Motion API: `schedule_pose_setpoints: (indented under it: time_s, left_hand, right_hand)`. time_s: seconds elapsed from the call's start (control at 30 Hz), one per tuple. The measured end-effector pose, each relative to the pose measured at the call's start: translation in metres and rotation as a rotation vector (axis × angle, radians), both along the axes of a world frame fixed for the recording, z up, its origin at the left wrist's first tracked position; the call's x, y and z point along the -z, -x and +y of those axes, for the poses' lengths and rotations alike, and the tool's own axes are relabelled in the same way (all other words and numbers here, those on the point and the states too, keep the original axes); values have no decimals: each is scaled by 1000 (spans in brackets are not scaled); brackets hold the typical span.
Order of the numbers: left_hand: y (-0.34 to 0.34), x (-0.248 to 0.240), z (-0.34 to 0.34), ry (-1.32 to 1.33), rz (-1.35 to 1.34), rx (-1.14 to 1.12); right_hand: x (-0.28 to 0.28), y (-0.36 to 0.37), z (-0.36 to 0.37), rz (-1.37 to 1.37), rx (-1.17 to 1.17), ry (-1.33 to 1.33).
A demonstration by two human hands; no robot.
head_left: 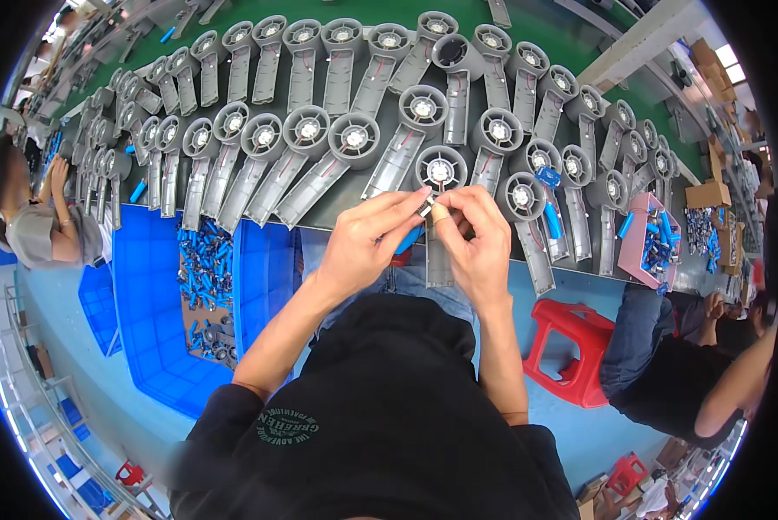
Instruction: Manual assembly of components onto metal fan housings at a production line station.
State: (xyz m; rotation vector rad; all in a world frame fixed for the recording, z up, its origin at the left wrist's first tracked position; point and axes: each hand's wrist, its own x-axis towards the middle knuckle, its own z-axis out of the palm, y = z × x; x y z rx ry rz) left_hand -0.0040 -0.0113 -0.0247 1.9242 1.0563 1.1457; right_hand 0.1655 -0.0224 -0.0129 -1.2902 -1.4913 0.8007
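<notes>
At the table's near edge my left hand (367,238) and my right hand (477,236) meet with fingertips pinched together. Between them is a small white-and-dark part (427,206), too small to make out its kind. Just beyond my fingers lies a grey fan housing half (441,161) with a white hub and a reddish wire. Its open handle shell (439,263) runs toward me beneath my hands. A blue cylindrical cell (410,239) shows under my left fingers; whether it is held I cannot tell.
Rows of similar grey housings (309,130) cover the table. Loose blue cells with boards (550,186) lie at right, near a pink bin (642,227). Blue crates (159,321) stand at left, a red stool (569,351) at right. People sit on both sides.
</notes>
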Motion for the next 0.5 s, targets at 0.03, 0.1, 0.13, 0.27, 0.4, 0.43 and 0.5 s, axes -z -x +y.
schedule_pose_setpoints:
  time_s: [0.03,0.1,0.13,0.27,0.4,0.43,0.5]
  left_hand:
    - [2,0,2,1,0,3]
    - [4,0,6,-73,15,40]
    - [4,0,6,-73,16,41]
    - [5,-6,6,-87,63,38]
    - [6,-5,2,34,97,30]
    - [6,-6,2,35,98,27]
    - [6,-9,2,10,103,44]
  right_hand:
    - [0,-2,1,-8,-21,-6]
    - [1,-5,5,-49,-40,-34]
    - [2,-7,7,-90,-61,-63]
    - [0,-10,12,-222,-57,-141]
    - [7,-9,14,-267,-21,-288]
    - [7,-8,14,-280,-18,-311]
    - [7,-8,17,-303,-46,-329]
